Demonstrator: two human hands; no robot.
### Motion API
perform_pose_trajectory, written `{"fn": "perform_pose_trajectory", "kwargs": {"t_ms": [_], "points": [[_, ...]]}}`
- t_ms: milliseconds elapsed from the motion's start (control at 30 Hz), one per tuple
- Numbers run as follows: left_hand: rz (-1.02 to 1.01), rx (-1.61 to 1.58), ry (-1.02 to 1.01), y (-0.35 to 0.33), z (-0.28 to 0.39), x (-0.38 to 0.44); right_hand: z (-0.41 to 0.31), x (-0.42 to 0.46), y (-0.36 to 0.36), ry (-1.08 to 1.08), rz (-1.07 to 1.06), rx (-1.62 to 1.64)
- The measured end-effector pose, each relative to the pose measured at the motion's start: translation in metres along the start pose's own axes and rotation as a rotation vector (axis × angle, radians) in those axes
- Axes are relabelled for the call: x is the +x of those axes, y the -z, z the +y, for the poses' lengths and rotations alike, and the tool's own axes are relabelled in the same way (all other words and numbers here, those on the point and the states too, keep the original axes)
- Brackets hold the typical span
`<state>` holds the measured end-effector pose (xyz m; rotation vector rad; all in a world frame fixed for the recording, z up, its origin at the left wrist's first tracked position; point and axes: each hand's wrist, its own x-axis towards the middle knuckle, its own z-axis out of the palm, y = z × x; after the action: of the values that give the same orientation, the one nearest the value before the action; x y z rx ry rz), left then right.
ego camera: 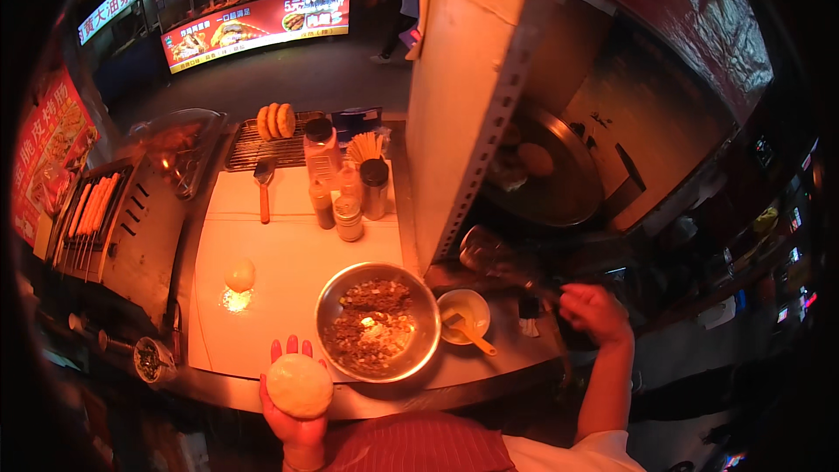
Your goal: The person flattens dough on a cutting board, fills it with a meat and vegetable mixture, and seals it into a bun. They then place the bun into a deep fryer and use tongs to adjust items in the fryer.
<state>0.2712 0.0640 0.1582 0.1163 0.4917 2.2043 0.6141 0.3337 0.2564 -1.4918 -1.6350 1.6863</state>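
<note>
My left hand (pixel 293 429) is palm up at the counter's front edge. A round, flattened disc of dough (pixel 299 385) lies on its palm, with the fingertips showing beyond it. On my right, my right hand (pixel 593 311) is closed around the dark handle of a utensil. The broad end of that utensil (pixel 485 251) is dim and blurred, so its kind is unclear. Between my hands stands a steel bowl (pixel 429 347) with minced filling (pixel 377 321) in it. A ball of dough (pixel 240 275) sits on the white board (pixel 275 321) beside a shiny wet patch.
A small bowl with a brush (pixel 482 343) adjoins the steel bowl. Seasoning bottles (pixel 349 217) and a spatula (pixel 264 200) occupy the board's far part. Browned cakes (pixel 276 121) stand on a wire rack. Sausages (pixel 95 204) lie on a left grill. A post (pixel 459 78) rises before a round pan (pixel 577 190).
</note>
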Motion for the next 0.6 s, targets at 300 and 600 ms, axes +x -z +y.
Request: {"fn": "perform_pose_trajectory", "kwargs": {"t_ms": [300, 600], "points": [[0.028, -0.042, 0.045, -0.067, -0.102, -0.033, -0.001, 0.155, 0.120, 0.317, 0.442, -0.661], [0.055, 0.023, -0.016, -0.081, -0.119, -0.056, -0.010, 0.196, 0.093, 0.500, 0.445, -0.849]]}}
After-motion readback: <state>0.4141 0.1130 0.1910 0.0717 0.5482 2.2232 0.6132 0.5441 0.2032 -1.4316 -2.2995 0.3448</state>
